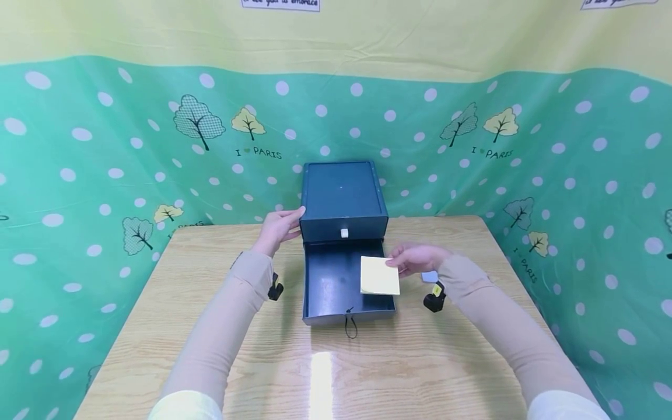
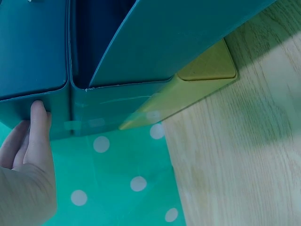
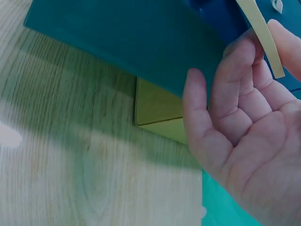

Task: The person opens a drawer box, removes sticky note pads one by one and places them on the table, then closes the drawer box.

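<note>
A dark blue drawer unit [image 1: 343, 189] stands at the table's back, its upper drawer closed. The lower drawer [image 1: 325, 280] is pulled out towards me and looks bare inside. My left hand [image 1: 279, 228] rests against the unit's left side; in the left wrist view its extended fingers [image 2: 40, 127] touch that side wall. Over the right part of the open drawer, my right hand [image 1: 417, 258] pinches a pale yellow sticky note pad [image 1: 379, 276] by its right edge. The right wrist view shows the pad [image 3: 263, 37] edge-on between thumb and fingers.
Under the open drawer a yellow lower tier [image 2: 209, 66] shows in the wrist views. A small blue flat thing [image 1: 429, 276] lies on the wooden table [image 1: 252, 361], partly hidden by my right hand. A dark loop [image 1: 350, 328] hangs from the drawer's front. Behind is a dotted green curtain [image 1: 420, 163].
</note>
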Tool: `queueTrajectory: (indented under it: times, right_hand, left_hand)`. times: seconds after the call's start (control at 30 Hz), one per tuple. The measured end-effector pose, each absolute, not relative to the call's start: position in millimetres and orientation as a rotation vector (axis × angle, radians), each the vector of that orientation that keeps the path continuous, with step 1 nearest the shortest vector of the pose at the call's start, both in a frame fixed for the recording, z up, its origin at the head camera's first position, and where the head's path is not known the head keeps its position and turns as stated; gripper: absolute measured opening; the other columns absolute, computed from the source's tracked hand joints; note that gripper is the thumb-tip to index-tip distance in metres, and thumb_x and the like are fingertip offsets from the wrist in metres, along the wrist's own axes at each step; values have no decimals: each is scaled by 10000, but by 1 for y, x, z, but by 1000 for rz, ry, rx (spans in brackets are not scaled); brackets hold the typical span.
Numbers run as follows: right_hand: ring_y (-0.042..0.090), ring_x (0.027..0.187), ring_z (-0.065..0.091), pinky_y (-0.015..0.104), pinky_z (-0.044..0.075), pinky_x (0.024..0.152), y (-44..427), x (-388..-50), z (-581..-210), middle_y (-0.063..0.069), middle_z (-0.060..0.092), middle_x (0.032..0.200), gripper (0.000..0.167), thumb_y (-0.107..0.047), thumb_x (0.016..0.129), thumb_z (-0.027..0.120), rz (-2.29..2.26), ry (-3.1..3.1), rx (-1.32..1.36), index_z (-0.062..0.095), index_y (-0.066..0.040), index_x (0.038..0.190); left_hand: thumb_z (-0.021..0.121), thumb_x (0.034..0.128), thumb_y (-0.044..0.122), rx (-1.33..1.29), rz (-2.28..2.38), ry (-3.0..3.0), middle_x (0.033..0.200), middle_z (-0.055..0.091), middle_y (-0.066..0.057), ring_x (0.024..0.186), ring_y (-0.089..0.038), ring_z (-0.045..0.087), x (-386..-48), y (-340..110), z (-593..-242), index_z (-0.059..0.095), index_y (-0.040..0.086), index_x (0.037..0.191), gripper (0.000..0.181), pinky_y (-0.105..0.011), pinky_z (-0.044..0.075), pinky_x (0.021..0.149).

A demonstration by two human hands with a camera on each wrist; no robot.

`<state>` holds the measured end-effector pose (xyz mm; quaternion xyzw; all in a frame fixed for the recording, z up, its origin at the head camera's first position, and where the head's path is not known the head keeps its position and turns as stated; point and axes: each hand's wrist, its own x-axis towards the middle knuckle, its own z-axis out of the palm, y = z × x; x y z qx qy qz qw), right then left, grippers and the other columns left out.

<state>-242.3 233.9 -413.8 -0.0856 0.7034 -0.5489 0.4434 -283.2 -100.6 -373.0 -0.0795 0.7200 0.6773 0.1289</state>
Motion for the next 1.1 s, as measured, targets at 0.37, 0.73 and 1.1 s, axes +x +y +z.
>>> queueTrajectory:
  times: [0.37, 0.73, 1.1]
  right_hand:
    - [100, 834, 646, 299, 505, 837, 246, -242, -421, -46, 709, 856, 288, -63, 980, 439, -1372, 1707, -244, 684, -148, 853]
    - [130, 849, 644, 319, 508, 877, 284, -244, -431, -23, 695, 868, 242, -78, 983, 447, -1398, 1747, -173, 665, -122, 887]
    - [113, 848, 653, 257, 535, 845, 312, -237, -436, -44, 698, 864, 275, -59, 986, 430, -1456, 1710, -232, 669, -152, 887]
  left_hand:
    - [638, 910, 322, -254, 1968, 2091, 1432, 453, -164, 1273, -298, 496, -282, -100, -371, 491, -15, 1347, 572, -395, 488, 1014]
    - [643, 906, 328, -263, 1952, 2100, 1432, 457, -152, 1270, -288, 501, -284, -101, -371, 500, -3, 1342, 566, -358, 518, 975]
    - [640, 910, 317, -280, 1952, 2097, 1434, 451, -161, 1270, -300, 499, -284, -99, -371, 502, -7, 1338, 555, -375, 508, 990]
